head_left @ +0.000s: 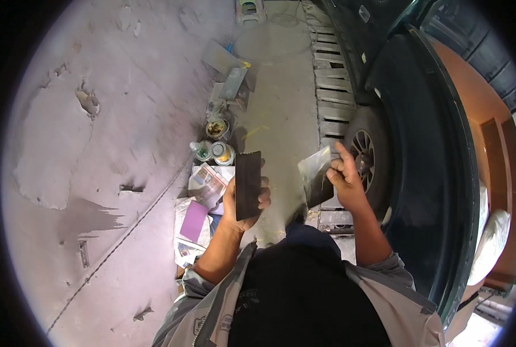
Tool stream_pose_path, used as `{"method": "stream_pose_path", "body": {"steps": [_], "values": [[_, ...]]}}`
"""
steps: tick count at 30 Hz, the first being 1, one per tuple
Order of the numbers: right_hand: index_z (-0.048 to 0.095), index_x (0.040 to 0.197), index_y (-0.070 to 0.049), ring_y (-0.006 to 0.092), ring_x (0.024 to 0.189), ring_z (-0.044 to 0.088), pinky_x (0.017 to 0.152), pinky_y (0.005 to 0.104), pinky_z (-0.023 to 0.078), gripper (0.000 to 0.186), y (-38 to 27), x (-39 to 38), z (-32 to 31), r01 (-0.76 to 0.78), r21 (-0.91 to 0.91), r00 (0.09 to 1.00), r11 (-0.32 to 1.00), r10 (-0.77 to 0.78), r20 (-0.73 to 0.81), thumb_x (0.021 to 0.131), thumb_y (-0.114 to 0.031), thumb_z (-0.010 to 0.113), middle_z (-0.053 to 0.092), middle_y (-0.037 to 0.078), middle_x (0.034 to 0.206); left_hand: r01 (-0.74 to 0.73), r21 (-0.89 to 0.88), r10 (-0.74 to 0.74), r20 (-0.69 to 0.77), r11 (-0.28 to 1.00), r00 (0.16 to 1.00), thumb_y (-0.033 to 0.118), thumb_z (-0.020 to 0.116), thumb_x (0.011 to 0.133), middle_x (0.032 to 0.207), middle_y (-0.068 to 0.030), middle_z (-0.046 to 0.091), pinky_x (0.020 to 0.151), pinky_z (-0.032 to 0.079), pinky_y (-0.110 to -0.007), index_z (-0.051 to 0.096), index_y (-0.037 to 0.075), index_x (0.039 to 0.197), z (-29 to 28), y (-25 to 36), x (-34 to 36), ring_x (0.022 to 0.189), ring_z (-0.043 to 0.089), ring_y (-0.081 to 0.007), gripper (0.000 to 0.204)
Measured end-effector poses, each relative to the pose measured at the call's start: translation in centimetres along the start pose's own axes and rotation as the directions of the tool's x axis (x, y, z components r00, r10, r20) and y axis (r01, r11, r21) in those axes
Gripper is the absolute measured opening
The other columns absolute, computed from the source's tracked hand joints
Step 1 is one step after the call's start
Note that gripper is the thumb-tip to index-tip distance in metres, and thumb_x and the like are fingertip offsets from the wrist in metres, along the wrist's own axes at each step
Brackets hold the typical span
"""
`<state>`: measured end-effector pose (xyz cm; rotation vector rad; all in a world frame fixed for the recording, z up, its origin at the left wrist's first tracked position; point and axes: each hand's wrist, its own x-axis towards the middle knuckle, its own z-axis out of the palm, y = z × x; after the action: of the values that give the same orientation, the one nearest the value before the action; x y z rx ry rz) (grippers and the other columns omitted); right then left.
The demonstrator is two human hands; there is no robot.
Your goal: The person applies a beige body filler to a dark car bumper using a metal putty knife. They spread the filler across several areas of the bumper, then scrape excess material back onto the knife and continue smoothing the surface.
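Note:
My left hand (pixel 233 218) is closed round a dark, flat rectangular block (pixel 248 186), held upright with the fingers showing along its right edge. Whether its dark face is a sheet wrapped over it I cannot tell. To the right, my right hand (pixel 349 186) pinches a sheet of sandpaper (pixel 314 168) between thumb and fingers, with the index finger stretched out. One part of this sheet is pale and shiny, the lower part dark. The two held things are apart, with the grey floor showing between them.
A dark green vehicle panel (pixel 422 139) and a wheel (pixel 363 150) stand close on the right. Left lie newspapers (pixel 207 184), a purple sheet (pixel 194 221), a tub (pixel 216 128) and bottles (pixel 222 153). A stained wall (pixel 107 144) borders them. A slatted grate (pixel 332 75) runs beside the vehicle.

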<state>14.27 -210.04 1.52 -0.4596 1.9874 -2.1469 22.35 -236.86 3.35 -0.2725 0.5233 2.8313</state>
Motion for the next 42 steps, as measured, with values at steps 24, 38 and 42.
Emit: {"method": "stream_pose_path", "body": {"steps": [24,38,42], "values": [[0.039,0.143,-0.009,0.0363,0.084,0.068,0.078,0.0413,0.054,0.066,-9.0,13.3,6.7,0.28,-0.658,0.933,0.699,-0.036,0.358,0.086,-0.022,0.068,0.069,0.019,0.092,0.262,0.148,-0.265,-0.001,0.954,0.964,0.05,0.041,0.101,0.098,-0.0132,0.062,0.05,0.045,-0.031,0.055,0.01,0.124,1.3,5.8,6.2,0.076,0.056,-0.0241,0.047],[0.04,0.143,-0.012,0.0348,0.081,0.069,0.07,0.0448,0.055,0.061,-12.6,14.5,11.4,0.357,-0.82,0.88,0.447,0.133,0.456,0.087,-0.021,0.062,0.069,0.019,0.101,0.397,0.13,-0.409,0.078,0.908,0.909,0.049,0.044,0.1,0.1,-0.009,0.067,0.073,0.057,-0.044,0.059,0.016,0.117,-0.2,10.1,6.6,0.087,0.067,-0.0249,0.041],[0.037,0.146,-0.011,0.0371,0.076,0.067,0.065,0.0467,0.054,0.064,-10.5,13.5,13.5,0.485,-0.755,0.78,0.442,0.172,0.601,0.088,-0.025,0.06,0.069,0.018,0.091,0.337,0.193,-0.312,-0.148,0.922,0.938,0.047,0.043,0.101,0.109,-0.0114,0.065,0.074,0.056,-0.041,0.057,0.016,0.126,-2.2,9.7,7.1,0.089,0.065,-0.0227,0.042]]}}
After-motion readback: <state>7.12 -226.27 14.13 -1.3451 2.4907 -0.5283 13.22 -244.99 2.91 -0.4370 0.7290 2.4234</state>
